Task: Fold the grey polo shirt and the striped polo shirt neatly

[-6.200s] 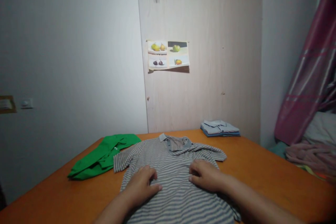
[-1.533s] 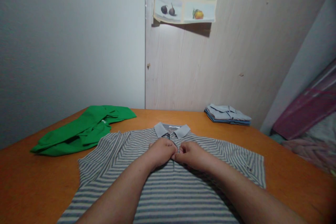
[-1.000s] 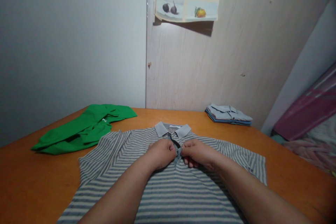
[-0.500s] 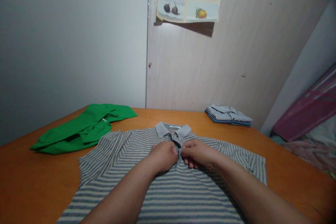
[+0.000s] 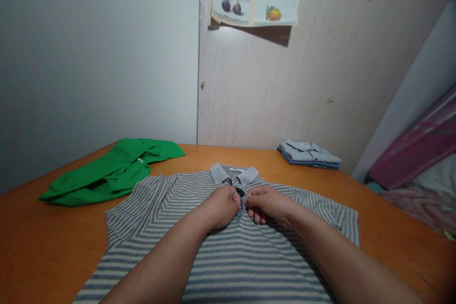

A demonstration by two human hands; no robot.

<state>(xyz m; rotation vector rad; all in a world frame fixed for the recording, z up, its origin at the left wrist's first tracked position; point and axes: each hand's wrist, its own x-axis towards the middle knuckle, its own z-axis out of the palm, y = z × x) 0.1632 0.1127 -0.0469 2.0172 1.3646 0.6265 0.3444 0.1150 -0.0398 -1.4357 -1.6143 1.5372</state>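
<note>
A grey and cream striped polo shirt lies spread front up, its plain grey collar pointing away from me. Below the collar, at the button placket, my left hand is closed with its fingers pinched on the placket's left edge. Just across from it my right hand pinches the placket's right edge between thumb and forefinger. A dark gap shows between the two edges above my fingers. Any button there is hidden by the hands.
A crumpled green garment lies at the back left of the orange table. Folded shirts are stacked at the back right, near the wall. Pink cloth is beyond the table's right edge.
Both hands stay at the placket with only slight finger movement. My left hand has turned a little and risen slightly; the dark gap looks shorter. The view has shifted slightly.
</note>
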